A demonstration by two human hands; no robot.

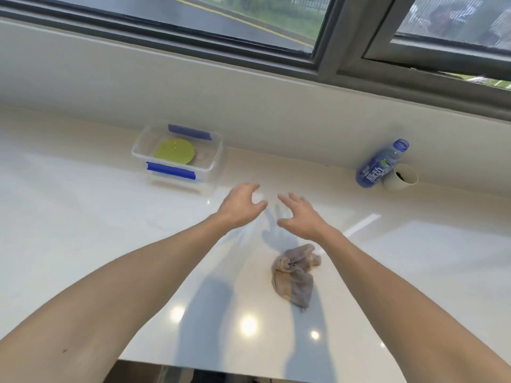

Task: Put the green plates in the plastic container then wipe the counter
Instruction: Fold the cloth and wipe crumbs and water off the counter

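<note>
From the head camera, both hands hang over the middle of the white bench with nothing in them. The left hand (240, 204) has a loose, empty grip: its fingers curve gently forward and spread, thumb set apart toward the right, touching no object. The right hand (300, 217) is likewise slack and empty, fingers fanned and pointing toward the far edge of the bench, thumb stretched leftward. The two hands sit near each other, thumbs facing but apart, with their shadows falling on the glossy surface beneath. Both bare forearms reach in from the near corners of the view and converge toward the centre.

The green plates (174, 152) lie flat inside the clear plastic container (214, 164), which stands at the far edge of the bench against the wall, left of the hands; only the top plate's round face shows, so how many are stacked cannot be told. The container has blue clips on its near and far rims and no lid on it.

A crumpled grey-beige cloth (294, 275) lies on the bench (83, 217) just nearer than the right hand, under the right forearm's inner side. Toward the far right corner a blue drink bottle (380, 164) stands touching a white paper cup (401, 178).
</note>
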